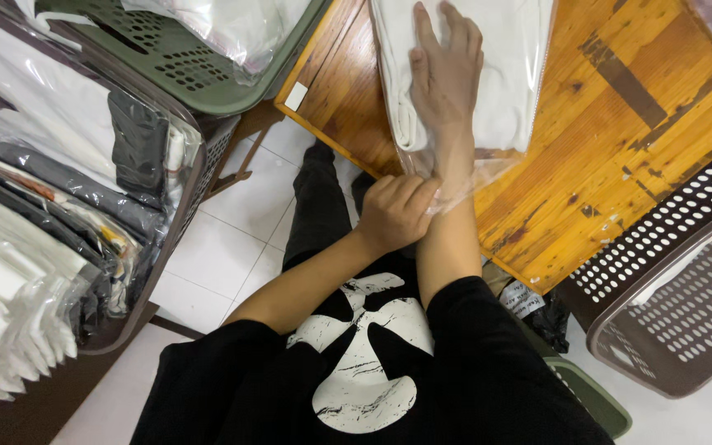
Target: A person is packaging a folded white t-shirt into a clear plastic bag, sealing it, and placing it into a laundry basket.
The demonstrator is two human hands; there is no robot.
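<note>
A folded white garment lies inside a clear plastic bag on the wooden table. My right hand reaches in through the bag's open end and rests flat on the garment, fingers stretched out; plastic covers its wrist. At the table's near edge my left hand is closed in a fist, pinching the bag's open rim right beside my right forearm.
A green perforated basket with bagged white clothes stands at the upper left. A brown perforated basket sits at the right. Stacks of bagged folded garments fill a bin on the left. White floor tiles show below the table.
</note>
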